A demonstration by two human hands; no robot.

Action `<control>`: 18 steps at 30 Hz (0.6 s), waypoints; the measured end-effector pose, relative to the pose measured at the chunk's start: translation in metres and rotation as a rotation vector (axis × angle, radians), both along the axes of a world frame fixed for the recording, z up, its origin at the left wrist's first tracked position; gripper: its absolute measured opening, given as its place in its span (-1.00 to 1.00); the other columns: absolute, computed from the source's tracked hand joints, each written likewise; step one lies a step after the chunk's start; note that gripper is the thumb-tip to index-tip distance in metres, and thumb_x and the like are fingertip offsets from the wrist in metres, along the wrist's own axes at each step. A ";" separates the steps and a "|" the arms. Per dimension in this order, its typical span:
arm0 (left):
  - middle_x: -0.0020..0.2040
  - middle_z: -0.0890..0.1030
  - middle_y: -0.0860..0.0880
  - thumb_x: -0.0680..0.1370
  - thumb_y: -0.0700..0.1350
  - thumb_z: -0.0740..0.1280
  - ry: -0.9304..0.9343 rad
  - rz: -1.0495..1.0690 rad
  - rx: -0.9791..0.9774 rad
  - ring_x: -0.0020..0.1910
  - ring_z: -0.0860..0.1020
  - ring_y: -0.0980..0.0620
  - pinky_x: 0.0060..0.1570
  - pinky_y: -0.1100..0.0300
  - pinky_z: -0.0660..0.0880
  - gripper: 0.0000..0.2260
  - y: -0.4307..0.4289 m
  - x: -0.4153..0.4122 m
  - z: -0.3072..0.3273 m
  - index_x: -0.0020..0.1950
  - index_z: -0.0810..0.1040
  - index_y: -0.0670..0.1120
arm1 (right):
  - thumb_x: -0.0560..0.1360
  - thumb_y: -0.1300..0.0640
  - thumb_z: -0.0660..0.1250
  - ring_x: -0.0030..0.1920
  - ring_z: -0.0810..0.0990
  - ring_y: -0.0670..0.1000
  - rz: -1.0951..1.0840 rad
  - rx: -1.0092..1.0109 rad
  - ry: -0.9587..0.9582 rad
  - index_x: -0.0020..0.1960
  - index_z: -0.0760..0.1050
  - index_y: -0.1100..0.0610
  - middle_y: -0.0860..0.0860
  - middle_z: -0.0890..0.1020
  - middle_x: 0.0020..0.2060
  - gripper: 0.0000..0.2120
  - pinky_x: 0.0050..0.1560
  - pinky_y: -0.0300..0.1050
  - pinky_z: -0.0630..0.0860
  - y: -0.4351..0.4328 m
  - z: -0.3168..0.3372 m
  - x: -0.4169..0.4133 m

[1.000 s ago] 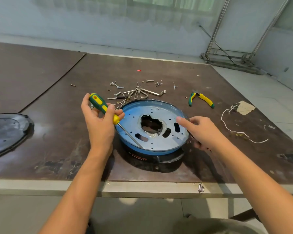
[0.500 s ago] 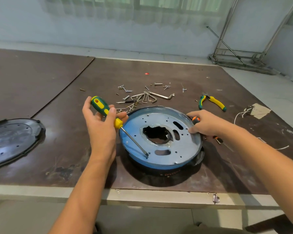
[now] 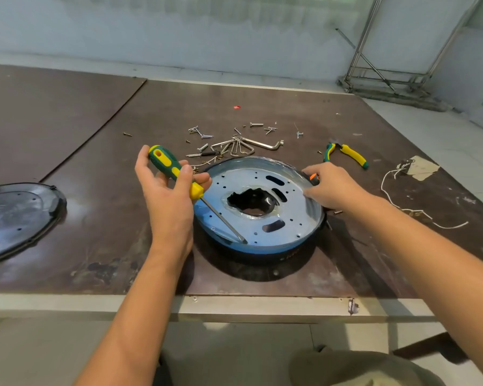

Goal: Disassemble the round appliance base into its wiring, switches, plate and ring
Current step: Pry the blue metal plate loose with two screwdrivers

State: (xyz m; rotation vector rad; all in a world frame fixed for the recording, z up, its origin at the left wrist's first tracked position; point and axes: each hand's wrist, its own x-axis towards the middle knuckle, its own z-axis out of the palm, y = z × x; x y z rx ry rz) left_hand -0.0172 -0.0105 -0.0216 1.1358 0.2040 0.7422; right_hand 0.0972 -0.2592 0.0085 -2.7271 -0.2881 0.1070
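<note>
Scuffed brown table (image 3: 95,207): left fingers (image 3: 186,175) clamp screwdriver (image 3: 164,162), right fingers (image 3: 315,168) pinch perforated round base (image 3: 265,236)

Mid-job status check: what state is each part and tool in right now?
Left hand: grips screwdriver
Screwdriver: tip at blue plate's near edge
Right hand: holds base rim
Blue plate: seated in base
Black cover: off, flat on table
Screws: out, scattered
White wire: detached, loose
Pliers: lying unused

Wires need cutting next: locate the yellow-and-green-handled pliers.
Head view: the yellow-and-green-handled pliers lie on the brown table, beyond the right hand, right of the silver hex keys.
</note>
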 end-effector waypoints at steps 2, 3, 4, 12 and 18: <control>0.23 0.52 -0.23 0.66 -0.29 0.27 0.004 -0.004 0.000 -0.16 0.68 -0.08 0.04 -0.02 0.65 -0.44 0.001 -0.002 0.000 0.57 0.13 0.05 | 0.59 0.10 0.39 0.01 0.58 0.09 -0.008 -0.055 -0.097 0.34 0.58 -0.02 0.06 0.68 0.14 -0.68 -0.12 -0.05 0.51 0.007 0.003 0.002; 0.23 0.52 -0.22 0.66 -0.29 0.27 0.003 -0.004 -0.004 -0.16 0.68 -0.08 0.05 -0.04 0.65 -0.43 0.002 -0.003 0.000 0.57 0.14 0.06 | 0.61 0.03 0.37 0.06 0.60 0.13 -0.026 -0.107 -0.144 0.34 0.57 -0.02 0.07 0.67 0.15 -0.70 -0.09 -0.02 0.51 0.008 0.004 0.001; 0.22 0.52 -0.21 0.66 -0.29 0.27 0.002 -0.004 -0.008 -0.15 0.68 -0.08 0.06 -0.05 0.65 -0.43 0.002 -0.003 0.000 0.57 0.14 0.07 | 0.62 -0.04 0.33 0.07 0.61 0.16 -0.048 -0.173 -0.176 0.32 0.56 0.00 0.07 0.68 0.13 -0.71 -0.10 -0.01 0.49 0.009 0.004 -0.002; 0.22 0.51 -0.19 0.65 -0.28 0.27 -0.029 -0.001 0.011 -0.19 0.67 -0.08 0.00 -0.06 0.65 -0.41 -0.003 -0.003 -0.003 0.58 0.12 0.07 | 0.61 0.02 0.29 -0.10 0.54 0.17 -0.175 -0.306 -0.012 0.09 0.47 0.10 0.06 0.58 -0.10 -0.84 -0.30 -0.07 0.33 -0.002 -0.003 -0.031; 0.20 0.52 -0.17 0.65 -0.28 0.26 -0.038 0.006 0.075 -0.14 0.69 -0.14 -0.07 -0.02 0.65 -0.40 0.006 -0.002 0.000 0.59 0.09 0.07 | 0.63 0.02 0.34 -0.02 0.52 0.16 -0.141 -0.178 -0.029 0.41 0.50 0.03 0.07 0.59 0.04 -0.64 -0.12 0.00 0.44 0.008 0.004 -0.008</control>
